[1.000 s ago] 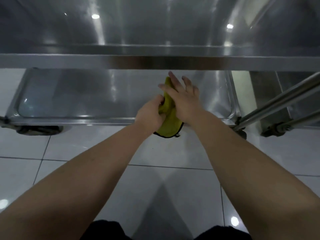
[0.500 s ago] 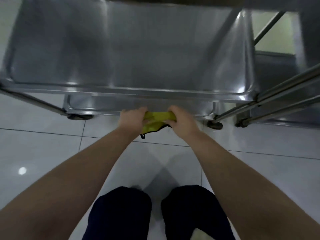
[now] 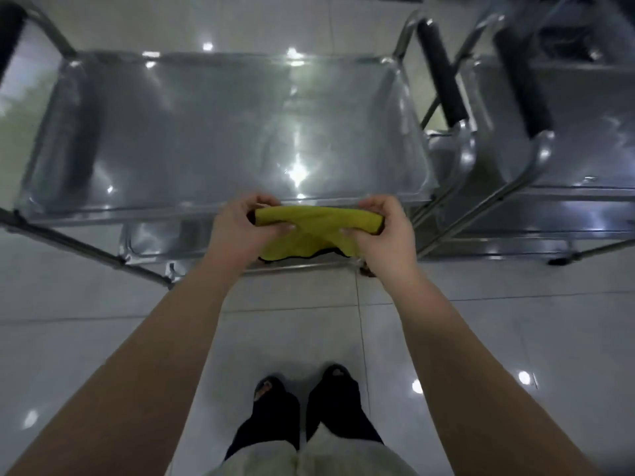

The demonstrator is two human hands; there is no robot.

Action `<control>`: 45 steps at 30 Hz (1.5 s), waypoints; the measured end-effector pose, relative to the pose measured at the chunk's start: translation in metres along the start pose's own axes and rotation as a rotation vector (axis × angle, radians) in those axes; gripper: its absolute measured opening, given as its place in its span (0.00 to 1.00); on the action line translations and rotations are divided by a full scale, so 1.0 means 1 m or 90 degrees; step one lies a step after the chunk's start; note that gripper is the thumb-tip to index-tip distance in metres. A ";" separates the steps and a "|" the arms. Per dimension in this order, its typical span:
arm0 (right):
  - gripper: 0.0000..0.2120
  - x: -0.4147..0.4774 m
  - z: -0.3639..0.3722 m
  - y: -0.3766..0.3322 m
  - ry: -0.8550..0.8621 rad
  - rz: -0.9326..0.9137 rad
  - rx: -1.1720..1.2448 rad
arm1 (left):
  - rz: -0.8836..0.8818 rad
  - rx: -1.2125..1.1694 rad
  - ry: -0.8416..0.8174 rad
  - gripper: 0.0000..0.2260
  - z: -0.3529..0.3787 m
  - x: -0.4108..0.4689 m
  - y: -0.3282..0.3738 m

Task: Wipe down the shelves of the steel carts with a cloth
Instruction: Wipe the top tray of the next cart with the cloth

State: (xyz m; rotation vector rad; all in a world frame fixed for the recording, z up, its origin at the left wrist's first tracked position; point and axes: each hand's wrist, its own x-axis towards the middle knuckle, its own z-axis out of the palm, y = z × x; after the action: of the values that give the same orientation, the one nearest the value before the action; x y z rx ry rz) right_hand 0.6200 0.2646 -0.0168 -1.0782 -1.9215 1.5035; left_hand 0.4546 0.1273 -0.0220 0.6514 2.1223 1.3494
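Observation:
A yellow cloth [image 3: 311,231] with a dark trimmed edge is stretched between my two hands, just in front of the near rim of the steel cart [image 3: 137,214]. My left hand [image 3: 237,228] pinches its left end and my right hand [image 3: 385,231] grips its right end. The cart's shiny top shelf [image 3: 206,132] lies beyond the cloth, and part of a lower shelf [image 3: 154,235] shows beneath the rim. The cloth hangs above that lower level and touches no shelf.
A second steel cart [image 3: 567,149] stands close on the right, with black-gripped handles [image 3: 443,70] between the two. White glossy floor tiles [image 3: 103,321] surround the carts. My feet in dark socks [image 3: 302,407] stand on the tiles near the first cart.
The view rose from the low shelf to above the top shelf as I stood up. My hands moved apart, spreading the bunched cloth wider between them.

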 end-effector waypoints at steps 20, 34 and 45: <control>0.14 -0.083 -0.266 -0.112 0.432 -0.084 0.156 | 0.504 -0.002 -0.146 0.10 0.172 -0.042 0.276; 0.15 -0.010 -0.557 -0.088 0.407 -0.143 0.076 | 0.508 -0.022 -0.081 0.10 0.435 -0.039 0.427; 0.14 0.115 -0.693 -0.058 0.480 -0.149 0.080 | 0.511 -0.045 -0.118 0.10 0.586 0.052 0.503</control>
State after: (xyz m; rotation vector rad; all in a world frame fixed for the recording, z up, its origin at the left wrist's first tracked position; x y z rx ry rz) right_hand 1.0630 0.7560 0.2274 -1.1049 -1.3436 0.8878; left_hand 0.8619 0.7387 0.2217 1.6386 1.7004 1.6503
